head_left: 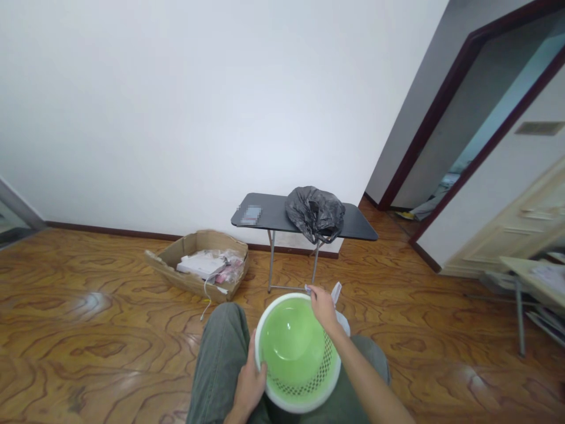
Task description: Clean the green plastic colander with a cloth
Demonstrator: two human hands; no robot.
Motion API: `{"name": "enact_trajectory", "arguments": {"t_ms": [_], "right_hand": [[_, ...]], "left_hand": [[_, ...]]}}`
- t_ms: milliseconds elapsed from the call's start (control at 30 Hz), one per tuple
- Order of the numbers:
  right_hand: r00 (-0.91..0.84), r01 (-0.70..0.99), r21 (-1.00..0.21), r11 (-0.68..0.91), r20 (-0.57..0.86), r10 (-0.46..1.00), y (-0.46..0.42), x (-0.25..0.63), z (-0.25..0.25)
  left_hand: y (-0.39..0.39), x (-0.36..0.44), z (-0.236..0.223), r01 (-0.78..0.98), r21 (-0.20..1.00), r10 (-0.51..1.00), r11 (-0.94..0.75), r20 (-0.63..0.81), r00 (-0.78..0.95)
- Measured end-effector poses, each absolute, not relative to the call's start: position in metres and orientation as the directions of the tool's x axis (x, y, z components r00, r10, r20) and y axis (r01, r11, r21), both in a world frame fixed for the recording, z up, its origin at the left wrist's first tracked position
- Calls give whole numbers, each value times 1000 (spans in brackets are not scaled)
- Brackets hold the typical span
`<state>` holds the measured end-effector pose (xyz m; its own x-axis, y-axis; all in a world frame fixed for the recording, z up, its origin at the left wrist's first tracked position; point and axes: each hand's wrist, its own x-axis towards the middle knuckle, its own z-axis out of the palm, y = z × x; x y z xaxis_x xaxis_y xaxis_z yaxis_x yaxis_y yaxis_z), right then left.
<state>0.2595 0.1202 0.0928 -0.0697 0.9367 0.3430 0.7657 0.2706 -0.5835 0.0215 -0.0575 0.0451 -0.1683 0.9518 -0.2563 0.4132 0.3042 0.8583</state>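
Observation:
A green plastic waste basket with a white rim and a perforated wall rests between my knees, its inside bare. My left hand grips the near left side of the rim, thumb on top. My right hand is closed on the far right of the rim, pinching a thin whitish piece of plastic that sticks up beside it. I cannot make out whether that piece is a bag liner.
A small dark folding table stands ahead against the white wall, with a crumpled black bag on it. An open cardboard box of papers lies on the wooden floor to the left. A doorway opens at right; another table stands far right.

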Motion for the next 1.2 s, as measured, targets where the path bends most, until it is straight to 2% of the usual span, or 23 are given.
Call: {"name": "enact_trajectory", "arguments": {"t_ms": [67,200,367,533,733,933,1200], "right_hand": [[-149,775,-563,289,281,948,127,233,98],[-400,730,-477,489,283,872,116,177,101],[-652,639,-249,728,326,684,88,135,86],[-712,561,-142,815,420,563,78,132,69],[-754,458,-140,878,462,467,81,151,77],[-755,504,-110,857,426,499,86,166,80],[-664,588,-287,756,363,654,111,199,83]], "left_hand": [[-58,22,43,404,865,954,297,-253,-159],[-60,22,38,388,870,952,305,-270,-143],[-59,20,32,370,888,961,273,-238,-138],[-59,21,34,374,884,959,280,-242,-144],[-58,21,36,358,887,957,290,-258,-136],[-56,20,29,366,890,960,274,-227,-166],[-56,19,25,357,897,963,259,-210,-171]]}}
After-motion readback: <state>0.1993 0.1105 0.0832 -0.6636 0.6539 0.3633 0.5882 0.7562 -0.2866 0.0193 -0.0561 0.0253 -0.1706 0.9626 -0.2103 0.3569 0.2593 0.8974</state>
